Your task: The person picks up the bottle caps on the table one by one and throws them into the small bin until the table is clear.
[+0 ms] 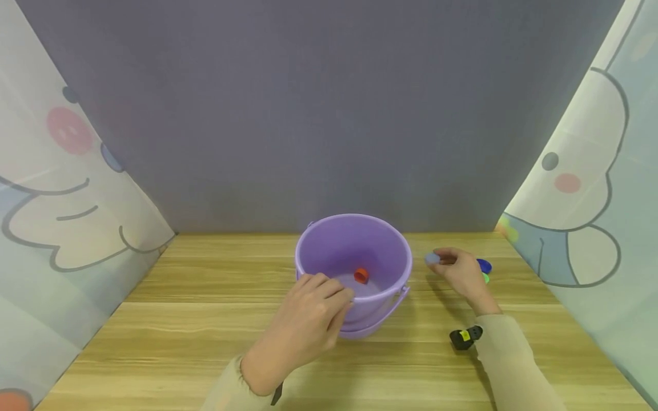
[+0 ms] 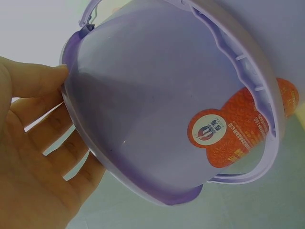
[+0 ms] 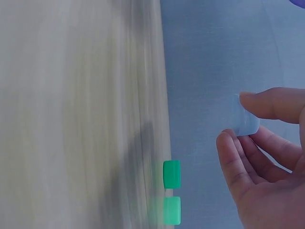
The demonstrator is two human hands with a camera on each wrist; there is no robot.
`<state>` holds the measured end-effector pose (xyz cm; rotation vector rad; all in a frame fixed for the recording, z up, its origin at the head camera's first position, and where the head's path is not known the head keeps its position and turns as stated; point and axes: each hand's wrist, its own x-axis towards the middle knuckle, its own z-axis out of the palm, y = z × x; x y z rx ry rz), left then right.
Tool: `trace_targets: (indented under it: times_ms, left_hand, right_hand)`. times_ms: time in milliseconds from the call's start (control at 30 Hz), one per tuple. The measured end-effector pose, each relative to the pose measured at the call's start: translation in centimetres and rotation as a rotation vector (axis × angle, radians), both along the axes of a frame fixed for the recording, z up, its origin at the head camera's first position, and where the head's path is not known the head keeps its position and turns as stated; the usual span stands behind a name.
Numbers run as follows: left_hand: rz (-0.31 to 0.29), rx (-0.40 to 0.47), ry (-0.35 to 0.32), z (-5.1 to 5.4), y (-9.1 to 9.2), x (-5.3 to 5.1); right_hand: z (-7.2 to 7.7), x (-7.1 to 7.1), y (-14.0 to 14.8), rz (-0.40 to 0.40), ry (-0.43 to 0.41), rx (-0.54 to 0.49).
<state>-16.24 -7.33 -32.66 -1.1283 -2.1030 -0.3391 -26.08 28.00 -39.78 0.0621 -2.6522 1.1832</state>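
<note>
A purple bucket (image 1: 354, 314) stands upright on the wooden table, with an orange-red bottle cap (image 1: 361, 275) lying on its bottom. My left hand (image 1: 313, 314) grips the bucket's near rim, its thumb over the edge and its fingers spread along the outer side in the left wrist view. To the right of the bucket, my right hand (image 1: 464, 278) pinches a pale blue bottle cap (image 3: 244, 119) between thumb and fingertips, above the table. Behind that hand are a dark blue cap (image 1: 484, 265) and a green cap (image 1: 485, 278), partly hidden by it.
In the right wrist view, two green caps (image 3: 172, 174) sit side by side on the table. The bucket's handle (image 1: 393, 308) hangs down at its right side. A grey wall (image 1: 329, 114) rises behind the table (image 1: 205, 319), and cartoon-printed curtains (image 1: 581, 240) flank it.
</note>
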Motion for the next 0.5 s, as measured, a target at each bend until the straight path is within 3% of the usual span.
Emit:
trace_targets:
  times_ms: [500]
  left_hand:
    - [0.004,0.003,0.026,0.0,0.0,0.0]
  right_hand:
    - [0.9,0.2,-1.5,0.026,0.005,-0.096]
